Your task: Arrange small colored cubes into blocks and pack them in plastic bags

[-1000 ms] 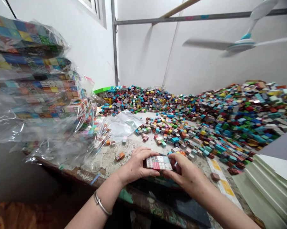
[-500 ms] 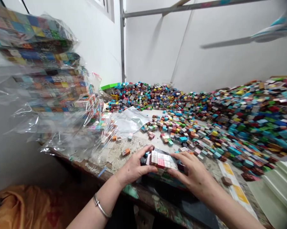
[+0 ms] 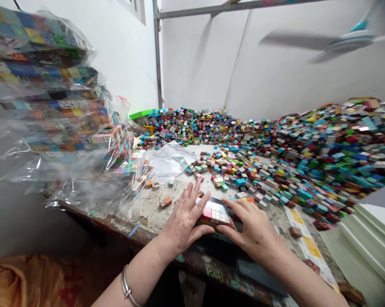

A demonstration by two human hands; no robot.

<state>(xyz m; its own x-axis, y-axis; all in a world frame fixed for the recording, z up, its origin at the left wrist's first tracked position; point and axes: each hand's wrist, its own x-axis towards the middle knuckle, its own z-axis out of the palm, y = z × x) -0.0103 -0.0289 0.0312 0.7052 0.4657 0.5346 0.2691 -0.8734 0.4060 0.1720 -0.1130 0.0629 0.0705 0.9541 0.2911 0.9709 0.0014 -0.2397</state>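
Flanking a small tiled block (image 3: 216, 212) near the front of the worktable (image 3: 149, 204), two bare hands sat under my remote cam. The block lay btwn them, its top mostly white & gray w/ a pinkish-red patch at the L end. The L hand (image 3: 186, 219) had its fingers fanned apart, index at the block's L side, thumb out toward the near edge. The R hand (image 3: 254, 230) curved round the opposite end, thumb near side, fingertips far side; I couldn't tell if it gripped. Nor could I tell whether the block rested on the dark slab (image 3: 262, 277) below. A silver bangle (image 3: 126, 285) circled the L wrist. L of that hand I spotted an orange block (image 3: 166, 202); a brown block (image 3: 295, 232) sat R of the other, by a white strip w/ yellow panels (image 3: 315, 247). Beyond, clear plastic (image 3: 171, 160) lay near scattered loose blocks (image 3: 224, 186), w/ a heap (image 3: 345, 149) behind, against the wall (image 3: 192, 55). Far L, a plastic-wrapped stack (image 3: 41, 106) stood tall; upper R, a fan's (image 3: 352, 41) blades blurred.
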